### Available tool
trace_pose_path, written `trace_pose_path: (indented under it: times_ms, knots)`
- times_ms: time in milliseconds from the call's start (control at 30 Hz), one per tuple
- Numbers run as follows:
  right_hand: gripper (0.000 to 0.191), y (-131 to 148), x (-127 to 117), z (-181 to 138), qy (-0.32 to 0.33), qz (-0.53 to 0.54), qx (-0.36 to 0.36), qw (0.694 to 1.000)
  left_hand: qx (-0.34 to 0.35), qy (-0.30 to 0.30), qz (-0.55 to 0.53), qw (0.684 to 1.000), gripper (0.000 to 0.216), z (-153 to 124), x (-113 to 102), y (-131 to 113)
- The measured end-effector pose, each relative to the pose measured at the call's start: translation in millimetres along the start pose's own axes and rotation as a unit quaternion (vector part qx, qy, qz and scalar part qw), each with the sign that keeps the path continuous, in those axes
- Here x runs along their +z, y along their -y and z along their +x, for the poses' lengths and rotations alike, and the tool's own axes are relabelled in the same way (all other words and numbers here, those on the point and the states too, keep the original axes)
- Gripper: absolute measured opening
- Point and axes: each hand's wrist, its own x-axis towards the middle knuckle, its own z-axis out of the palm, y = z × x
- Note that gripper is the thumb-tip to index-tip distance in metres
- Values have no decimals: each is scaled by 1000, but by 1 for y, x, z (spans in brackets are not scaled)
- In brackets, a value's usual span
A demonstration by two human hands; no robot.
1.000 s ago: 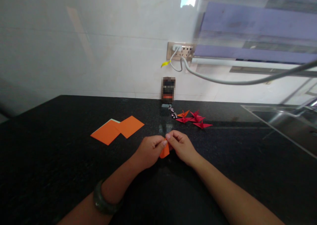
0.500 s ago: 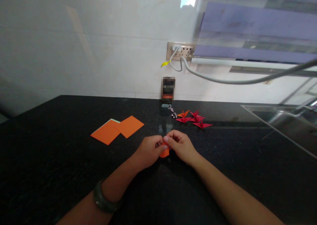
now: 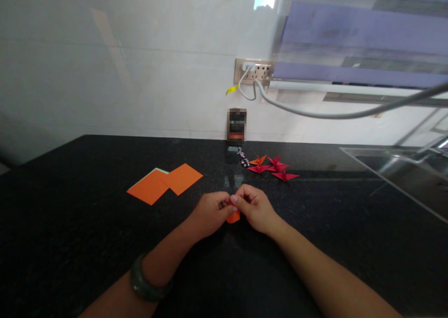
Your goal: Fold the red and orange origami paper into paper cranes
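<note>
My left hand (image 3: 209,213) and my right hand (image 3: 254,207) meet at the middle of a black counter (image 3: 70,224), both pinching a small folded orange paper (image 3: 233,217). Only the paper's lower tip shows below my fingers. A dark bangle (image 3: 145,287) sits on my left wrist. Two flat orange paper squares (image 3: 164,183) lie overlapped to the left of my hands. Behind my hands, near the wall, rest several folded paper cranes (image 3: 273,167), red and orange.
A small dark object (image 3: 237,126) stands against the white wall, with a socket plate (image 3: 254,72) above it and a grey cable (image 3: 332,115) running off to the right. A steel sink (image 3: 413,173) is set into the counter at the right.
My fingers have closed tighter over the orange paper, so less of it shows. The hands have stayed in the same place.
</note>
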Motion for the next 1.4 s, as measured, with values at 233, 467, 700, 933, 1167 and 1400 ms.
trace_pose_path:
  times_ms: [233,467,700,933,1167,1400]
  knots:
    - [23,0,1,0,-26,21,6,999,17,17,2,1000,24,-1,0,0]
    - [24,-1,4,2,-51,57,51,996,34,6,41,999,21,-1,-3,-3]
    - [26,-1,4,1,25,55,43,997,7,-44,14,999,21,-2,-6,-6]
    - [27,-4,3,-1,67,-31,10,997,-29,-94,-21,995,24,-1,-6,-5]
    - [30,-3,2,-1,60,-92,-37,993,-20,-112,29,993,33,-1,-8,-10]
    - [28,6,-2,-2,65,-121,-73,988,3,-78,-4,997,42,-3,-4,-11]
